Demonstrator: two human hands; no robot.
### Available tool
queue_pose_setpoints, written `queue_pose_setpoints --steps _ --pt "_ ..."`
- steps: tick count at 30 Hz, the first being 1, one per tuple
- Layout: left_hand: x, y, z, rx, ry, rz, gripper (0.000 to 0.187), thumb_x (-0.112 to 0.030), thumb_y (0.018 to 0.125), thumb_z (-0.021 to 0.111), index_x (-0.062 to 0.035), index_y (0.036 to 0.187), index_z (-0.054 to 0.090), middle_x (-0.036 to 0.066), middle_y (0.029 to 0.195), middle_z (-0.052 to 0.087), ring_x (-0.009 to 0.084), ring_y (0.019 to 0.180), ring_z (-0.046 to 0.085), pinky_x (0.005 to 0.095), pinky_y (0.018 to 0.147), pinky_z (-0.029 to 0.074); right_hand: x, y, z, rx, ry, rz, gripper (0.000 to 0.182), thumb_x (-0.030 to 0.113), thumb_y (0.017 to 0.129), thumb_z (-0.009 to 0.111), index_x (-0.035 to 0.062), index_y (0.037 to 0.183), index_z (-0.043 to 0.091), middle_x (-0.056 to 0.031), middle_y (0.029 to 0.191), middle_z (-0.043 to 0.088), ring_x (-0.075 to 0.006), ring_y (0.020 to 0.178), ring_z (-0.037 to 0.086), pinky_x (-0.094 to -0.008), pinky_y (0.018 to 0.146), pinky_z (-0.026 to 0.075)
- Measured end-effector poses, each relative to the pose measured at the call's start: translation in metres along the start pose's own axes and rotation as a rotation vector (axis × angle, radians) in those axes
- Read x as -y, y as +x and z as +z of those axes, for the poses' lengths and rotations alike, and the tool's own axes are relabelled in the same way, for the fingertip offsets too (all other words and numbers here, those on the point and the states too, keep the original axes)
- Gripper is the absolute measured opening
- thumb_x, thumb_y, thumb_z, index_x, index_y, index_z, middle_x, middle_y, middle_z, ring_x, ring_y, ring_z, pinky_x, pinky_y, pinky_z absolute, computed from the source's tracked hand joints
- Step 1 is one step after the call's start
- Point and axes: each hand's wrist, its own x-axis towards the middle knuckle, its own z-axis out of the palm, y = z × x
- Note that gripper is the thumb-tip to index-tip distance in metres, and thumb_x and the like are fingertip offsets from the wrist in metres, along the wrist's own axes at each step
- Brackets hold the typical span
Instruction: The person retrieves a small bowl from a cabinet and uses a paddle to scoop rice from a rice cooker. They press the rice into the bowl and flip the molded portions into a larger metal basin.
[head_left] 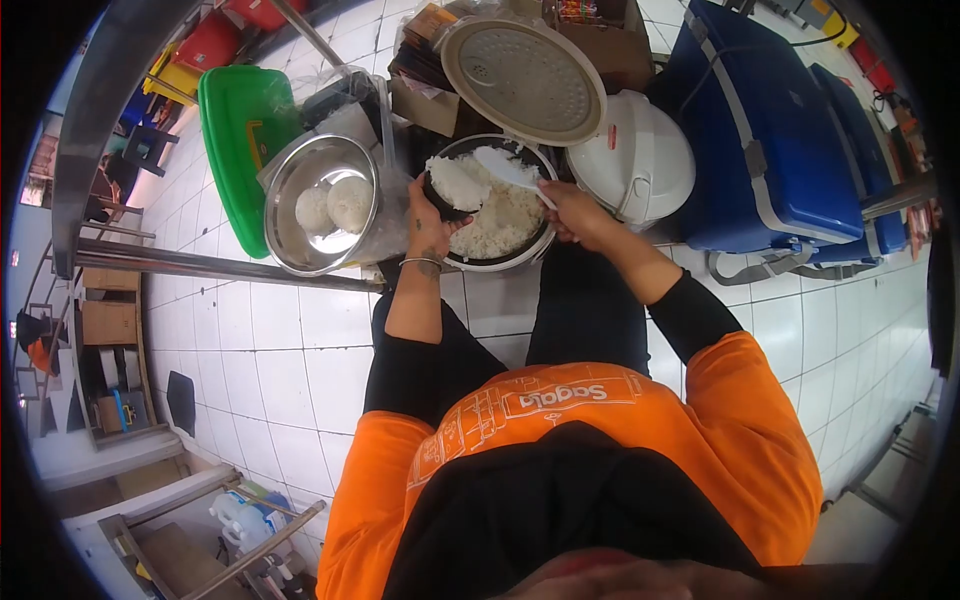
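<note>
Gripping a white rice paddle (507,166), the right hand (572,210) scoops rice from the open cooker pot (497,212) while the left hand (432,215) clasps a small black bowl (452,187) at its rim, already heaped and likely needing levelling.

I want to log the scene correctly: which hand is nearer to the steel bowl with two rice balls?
Left. The left hand is just beside the steel bowl, holding a small black bowl; the right hand is farther, across the rice cooker pot.
</note>
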Motion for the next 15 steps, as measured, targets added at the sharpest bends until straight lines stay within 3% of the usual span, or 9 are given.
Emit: queue_pose_setpoints --steps 2,3,5,8,12,15 --pt "-0.003 -0.007 0.01 -0.021 0.059 -0.048 0.058 -0.056 0.088 0.031 -0.0136 0.126 0.046 0.01 0.116 0.058 0.026 0.095 0.061 0.0406 0.063 0.052 -0.008 -0.001 0.014 0.185 0.291 0.118 0.055 0.057 0.095 0.036 0.0048 0.097 0.056 -0.0042 0.066 0.049 -0.013 0.047 0.046 -0.0284 0.036 0.036" --pt "-0.003 -0.011 0.016 -0.02 0.065 -0.048 0.058 -0.056 0.088 0.031 -0.0136 0.126 0.046 0.01 0.116 0.058 0.026 0.095 0.061 0.0406 0.063 0.052 -0.01 -0.005 0.027 0.185 0.297 0.115 0.055 0.057 0.095 0.036 0.0048 0.097 0.056 -0.0042 0.066 0.049 -0.013 0.047 0.046 -0.0284 0.036 0.036" --pt "-0.002 -0.018 0.028 -0.02 0.175 -0.01 0.058 -0.056 0.089 0.032 -0.013 0.126 0.046 0.01 0.117 0.058 0.0253 0.095 0.061 0.0395 0.063 0.052 -0.011 -0.015 0.054 0.07 0.082 0.01 0.065 0.063 0.093 0.032 0.0015 0.093 0.055 -0.004 0.061 0.048 -0.0143 0.042 0.044 -0.0305 0.035 0.037" --pt "-0.005 -0.027 0.035 -0.09 0.267 0.011 0.058 -0.056 0.089 0.033 -0.0124 0.125 0.047 0.009 0.114 0.06 0.0237 0.091 0.062 0.0375 0.061 0.052 -0.006 -0.024 0.063 0.104 0.001 0.018 0.068 0.063 0.094 0.029 -0.0008 0.087 0.053 -0.0034 0.056 0.045 -0.0149 0.039 0.043 -0.0306 0.034 0.037" --pt "0.001 -0.026 0.026 -0.072 0.283 -0.028 0.053 -0.05 0.09 0.035 -0.0093 0.12 0.05 0.01 0.105 0.061 0.0212 0.091 0.061 0.0344 0.051 0.053 0.003 -0.028 0.053 0.311 -0.144 0.084 0.067 0.061 0.096 0.025 0.001 0.078 0.049 -0.0019 0.051 0.039 -0.0142 0.034 0.036 -0.0293 0.03 0.032" --pt "0.012 -0.019 0.02 -0.102 0.358 0.074 0.047 -0.044 0.091 0.038 -0.0053 0.113 0.054 0.012 0.101 0.061 0.0224 0.091 0.061 0.0348 0.048 0.053 0.016 -0.035 0.051 0.427 -0.179 0.191 0.062 0.062 0.095 0.026 0.0068 0.072 0.043 0.0 0.05 0.033 -0.0108 0.034 0.028 -0.0275 0.029 0.027"
